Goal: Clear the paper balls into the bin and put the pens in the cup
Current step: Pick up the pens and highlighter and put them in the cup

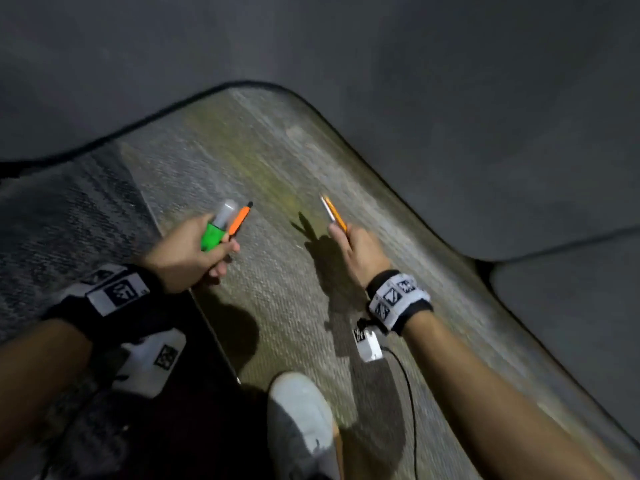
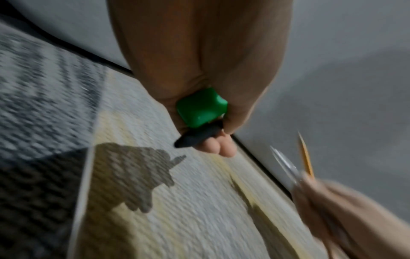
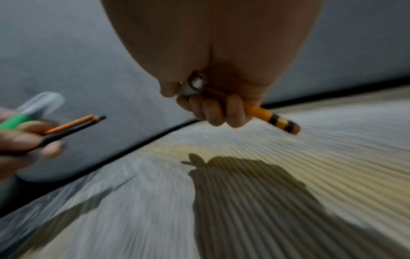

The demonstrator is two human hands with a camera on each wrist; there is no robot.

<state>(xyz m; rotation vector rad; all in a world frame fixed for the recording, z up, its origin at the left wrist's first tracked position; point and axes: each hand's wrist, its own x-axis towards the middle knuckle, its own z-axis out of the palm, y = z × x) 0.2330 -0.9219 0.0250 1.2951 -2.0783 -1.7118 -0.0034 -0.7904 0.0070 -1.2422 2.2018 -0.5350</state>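
My left hand (image 1: 194, 252) grips a green highlighter (image 1: 214, 230) with a clear cap, together with an orange and black pen (image 1: 239, 220). In the left wrist view the highlighter's green end (image 2: 200, 107) and the pen's black end (image 2: 195, 136) stick out of the fist. My right hand (image 1: 358, 249) holds a yellow pencil (image 1: 335, 213) and a clear pen beside it. The right wrist view shows the pencil's eraser end (image 3: 275, 120) and the clear pen's end (image 3: 195, 84) under the curled fingers (image 3: 213, 110). No cup, bin or paper ball is in view.
Both hands hover over a pale woven rug (image 1: 277, 168) with a dark edge, on a grey floor (image 1: 450, 98). A darker patterned mat (image 1: 69, 209) lies to the left. A grey shoe (image 1: 301, 420) stands below, and a cable (image 1: 408, 393) hangs from the right wrist.
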